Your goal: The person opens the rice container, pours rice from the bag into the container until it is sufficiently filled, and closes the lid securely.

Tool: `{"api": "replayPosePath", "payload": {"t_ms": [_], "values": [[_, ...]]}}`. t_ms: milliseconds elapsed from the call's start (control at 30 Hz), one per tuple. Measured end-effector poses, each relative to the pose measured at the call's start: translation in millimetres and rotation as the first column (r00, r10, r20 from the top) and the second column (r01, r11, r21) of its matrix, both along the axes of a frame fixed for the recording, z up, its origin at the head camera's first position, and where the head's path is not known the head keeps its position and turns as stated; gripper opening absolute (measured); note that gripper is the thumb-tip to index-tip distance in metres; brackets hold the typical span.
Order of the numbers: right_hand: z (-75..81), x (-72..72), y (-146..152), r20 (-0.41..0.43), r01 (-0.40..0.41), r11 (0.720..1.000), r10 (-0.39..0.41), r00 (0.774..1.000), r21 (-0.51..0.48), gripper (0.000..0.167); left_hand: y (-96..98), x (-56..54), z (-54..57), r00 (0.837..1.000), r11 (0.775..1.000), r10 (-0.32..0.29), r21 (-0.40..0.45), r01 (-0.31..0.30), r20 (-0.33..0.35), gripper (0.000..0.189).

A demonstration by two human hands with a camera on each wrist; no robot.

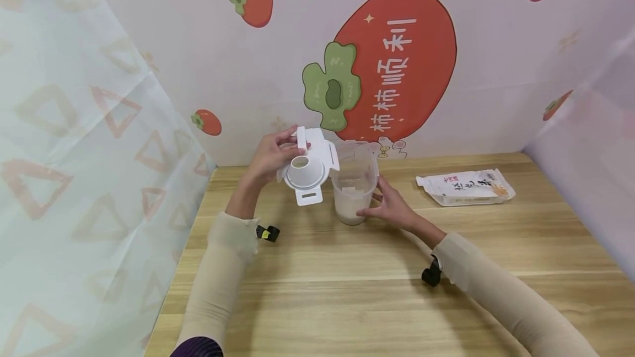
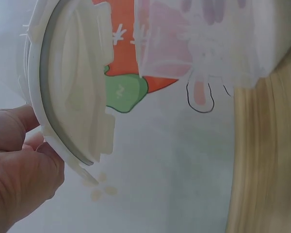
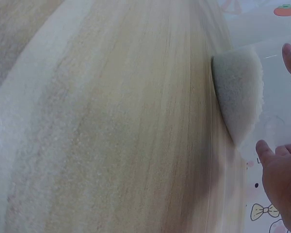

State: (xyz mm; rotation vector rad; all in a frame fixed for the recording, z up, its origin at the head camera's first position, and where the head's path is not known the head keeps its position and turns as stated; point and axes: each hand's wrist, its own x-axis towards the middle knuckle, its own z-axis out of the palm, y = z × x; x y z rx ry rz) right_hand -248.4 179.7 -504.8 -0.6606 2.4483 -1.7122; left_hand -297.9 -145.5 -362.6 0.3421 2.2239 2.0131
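By its raised handle my left hand (image 1: 270, 154) grips a white plastic lid (image 1: 308, 174), held above the table. A round spout and side flaps show on it; its pale underside faces the left wrist view, where the fingers (image 2: 19, 128) hold its outer side. To the right stands a clear plastic container (image 1: 354, 172), upright and uncovered, with white grains (image 1: 349, 205) like rice in its bottom. My right hand (image 1: 394, 205) holds the container's right side, thumb and fingers spread around it. The right wrist view shows the grains (image 3: 240, 94) through the clear wall.
A white printed bag (image 1: 466, 187), flattened, lies on the wooden table (image 1: 347, 291) to the right. Behind the table rises a wall covering (image 1: 278, 70) printed with persimmons, and another patterned sheet (image 1: 99, 180) hangs at the left.
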Motion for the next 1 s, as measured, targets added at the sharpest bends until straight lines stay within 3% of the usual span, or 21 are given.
{"api": "replayPosePath", "payload": {"t_ms": [433, 600, 1000], "values": [[0.4, 0.4, 2.0, 0.006, 0.006, 1.0, -0.006, 1.0, 0.0, 0.117, -46.8, 1.7, -14.0, 0.998, 0.993, 0.06, -0.101, -0.057, 0.026, 0.077], [-0.2, -0.5, 1.3, 0.002, 0.008, 1.0, -0.008, 1.0, -0.001, 0.118, -64.6, -2.9, -19.8, 0.997, 0.988, 0.071, -0.141, -0.064, 0.041, 0.078], [-1.4, -0.6, -0.6, 0.013, 0.007, 1.0, -0.007, 1.0, -0.008, 0.115, -101.5, -9.8, -52.6, 0.991, 0.981, 0.081, -0.185, -0.06, 0.106, 0.078]]}}
